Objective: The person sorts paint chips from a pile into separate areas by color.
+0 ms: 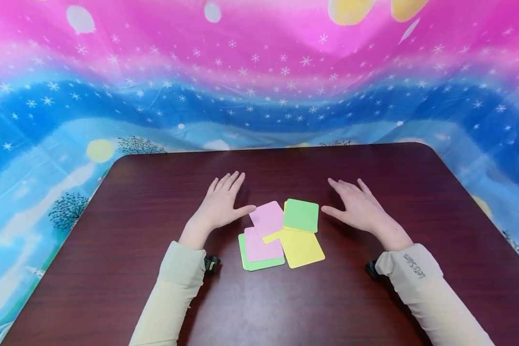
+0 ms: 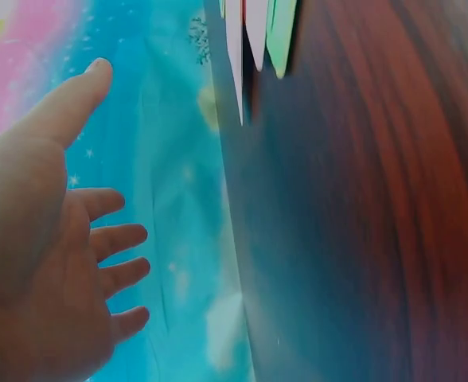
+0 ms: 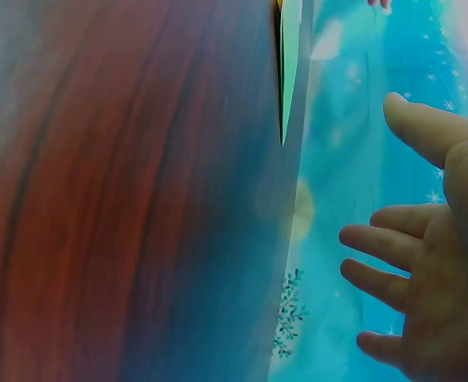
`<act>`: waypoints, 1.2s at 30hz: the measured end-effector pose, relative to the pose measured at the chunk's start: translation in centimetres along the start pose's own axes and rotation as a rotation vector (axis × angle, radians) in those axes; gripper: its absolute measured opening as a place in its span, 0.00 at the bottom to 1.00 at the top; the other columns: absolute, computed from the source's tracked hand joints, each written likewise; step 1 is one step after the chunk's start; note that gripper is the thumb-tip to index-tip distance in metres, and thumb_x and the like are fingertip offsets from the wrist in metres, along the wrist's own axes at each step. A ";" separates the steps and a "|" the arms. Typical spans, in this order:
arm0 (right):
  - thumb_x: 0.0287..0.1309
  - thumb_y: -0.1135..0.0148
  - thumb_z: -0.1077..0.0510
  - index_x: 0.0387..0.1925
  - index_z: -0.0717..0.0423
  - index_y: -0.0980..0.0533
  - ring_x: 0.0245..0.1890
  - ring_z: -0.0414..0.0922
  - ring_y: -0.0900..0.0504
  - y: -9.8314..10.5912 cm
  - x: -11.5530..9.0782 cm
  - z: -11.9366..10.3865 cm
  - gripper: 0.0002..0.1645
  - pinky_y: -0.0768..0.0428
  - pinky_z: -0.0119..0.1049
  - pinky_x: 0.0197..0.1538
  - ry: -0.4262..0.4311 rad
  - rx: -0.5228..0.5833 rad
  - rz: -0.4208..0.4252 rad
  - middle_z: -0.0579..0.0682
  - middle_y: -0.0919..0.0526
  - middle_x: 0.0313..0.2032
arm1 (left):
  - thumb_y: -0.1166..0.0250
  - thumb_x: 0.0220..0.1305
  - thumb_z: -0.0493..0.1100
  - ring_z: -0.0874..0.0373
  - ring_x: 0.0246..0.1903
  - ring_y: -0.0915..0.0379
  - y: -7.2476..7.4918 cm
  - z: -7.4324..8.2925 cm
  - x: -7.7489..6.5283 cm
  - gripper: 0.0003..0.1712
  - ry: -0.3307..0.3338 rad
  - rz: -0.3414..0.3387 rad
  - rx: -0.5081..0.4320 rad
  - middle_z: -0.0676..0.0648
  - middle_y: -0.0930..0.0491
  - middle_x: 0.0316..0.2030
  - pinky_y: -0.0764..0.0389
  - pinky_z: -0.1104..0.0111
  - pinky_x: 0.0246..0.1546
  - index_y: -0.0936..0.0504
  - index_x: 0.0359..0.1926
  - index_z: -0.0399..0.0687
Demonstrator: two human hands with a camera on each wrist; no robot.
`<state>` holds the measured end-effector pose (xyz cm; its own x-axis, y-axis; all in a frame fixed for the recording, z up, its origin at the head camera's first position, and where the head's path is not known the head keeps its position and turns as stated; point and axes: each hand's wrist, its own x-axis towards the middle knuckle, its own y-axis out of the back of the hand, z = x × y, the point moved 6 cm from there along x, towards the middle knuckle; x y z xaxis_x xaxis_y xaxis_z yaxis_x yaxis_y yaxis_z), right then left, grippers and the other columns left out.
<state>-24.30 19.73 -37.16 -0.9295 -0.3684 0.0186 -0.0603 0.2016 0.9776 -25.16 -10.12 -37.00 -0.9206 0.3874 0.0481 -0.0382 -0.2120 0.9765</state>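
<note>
Square paper cards with rounded corners lie in a loose, overlapping cluster. At the upper left of it is a pink card (image 1: pixel 266 218), with a second pink card (image 1: pixel 261 247) below it, on top of a green card (image 1: pixel 265 265). To the right, another green card (image 1: pixel 302 215) covers part of a yellow card (image 1: pixel 303 250). My left hand (image 1: pixel 218 204) is beside the cluster, its thumb tip at the upper pink card's edge, fingers extended and spread. On the other side my right hand (image 1: pixel 358 207) holds nothing, its thumb pointing toward the upper green card.
The cards are on a dark reddish-brown wooden table (image 1: pixel 112 250) with rounded far corners. Behind and around it hangs a pink and blue cloth (image 1: pixel 259 96) printed with snowflakes and trees. A black strap (image 1: pixel 212 264) shows at the left cuff.
</note>
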 end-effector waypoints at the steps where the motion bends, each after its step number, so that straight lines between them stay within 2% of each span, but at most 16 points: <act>1: 0.52 0.48 0.31 0.67 0.57 0.45 0.64 0.57 0.41 -0.1 0.1 -0.1 0.50 0.59 0.58 0.65 0.001 0.004 -0.009 0.61 0.37 0.63 | 0.48 0.54 0.71 0.47 0.68 0.58 -0.1 0.2 0.1 0.52 0.000 -0.008 0.000 0.44 0.52 0.69 0.58 0.50 0.66 0.54 0.71 0.49; 5: 0.50 0.45 0.31 0.67 0.57 0.46 0.63 0.57 0.39 -0.4 0.4 -0.8 0.52 0.56 0.57 0.65 0.004 0.026 -0.041 0.60 0.37 0.63 | 0.47 0.53 0.71 0.48 0.68 0.57 -0.5 1.1 0.3 0.52 -0.016 -0.037 -0.009 0.45 0.52 0.69 0.55 0.53 0.66 0.52 0.70 0.48; 10: 0.47 0.39 0.34 0.67 0.58 0.46 0.63 0.57 0.38 -0.8 0.6 -1.5 0.54 0.52 0.55 0.65 0.014 0.065 -0.075 0.60 0.38 0.64 | 0.43 0.52 0.68 0.47 0.67 0.53 -0.8 2.2 0.5 0.51 -0.056 -0.053 0.005 0.44 0.50 0.69 0.51 0.53 0.65 0.45 0.68 0.43; 18: 0.41 0.36 0.32 0.68 0.57 0.47 0.62 0.57 0.37 -1.4 0.6 -2.2 0.59 0.42 0.56 0.62 0.025 0.103 -0.136 0.58 0.36 0.63 | 0.41 0.51 0.68 0.48 0.65 0.48 -1.4 3.7 0.7 0.50 -0.074 -0.087 -0.007 0.44 0.45 0.67 0.48 0.54 0.64 0.41 0.66 0.43; 22: 0.39 0.34 0.34 0.67 0.57 0.45 0.62 0.56 0.37 -1.5 0.5 -2.6 0.58 0.38 0.56 0.59 0.034 0.120 -0.150 0.58 0.36 0.63 | 0.40 0.50 0.68 0.49 0.66 0.50 -1.9 4.6 1.0 0.48 -0.104 -0.096 0.001 0.45 0.42 0.66 0.48 0.55 0.64 0.38 0.65 0.44; 26: 0.37 0.33 0.33 0.65 0.57 0.40 0.59 0.56 0.35 -1.9 0.5 -3.2 0.57 0.36 0.55 0.58 0.041 0.095 -0.161 0.58 0.33 0.60 | 0.39 0.49 0.67 0.49 0.67 0.51 -2.3 5.6 1.3 0.46 -0.148 -0.105 -0.009 0.46 0.41 0.65 0.50 0.55 0.65 0.35 0.63 0.45; 31: 0.33 0.31 0.33 0.63 0.58 0.37 0.55 0.55 0.32 -2.4 0.6 -3.6 0.57 0.35 0.55 0.56 0.039 0.040 -0.174 0.58 0.32 0.56 | 0.36 0.47 0.64 0.50 0.66 0.48 -2.7 6.7 1.7 0.46 -0.186 -0.126 -0.028 0.47 0.37 0.64 0.48 0.57 0.64 0.34 0.63 0.45; 36: 0.34 0.29 0.36 0.62 0.58 0.36 0.53 0.54 0.31 -2.6 0.8 -3.9 0.54 0.34 0.54 0.55 0.053 0.021 -0.176 0.57 0.31 0.55 | 0.35 0.47 0.62 0.51 0.65 0.46 -3.0 7.6 2.0 0.45 -0.209 -0.145 -0.023 0.48 0.36 0.63 0.46 0.58 0.63 0.35 0.63 0.44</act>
<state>-23.44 15.42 -38.86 -0.8834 -0.4472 -0.1403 -0.2280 0.1485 0.9623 -23.91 -1.90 -38.28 -0.8048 0.5917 -0.0476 -0.1754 -0.1605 0.9713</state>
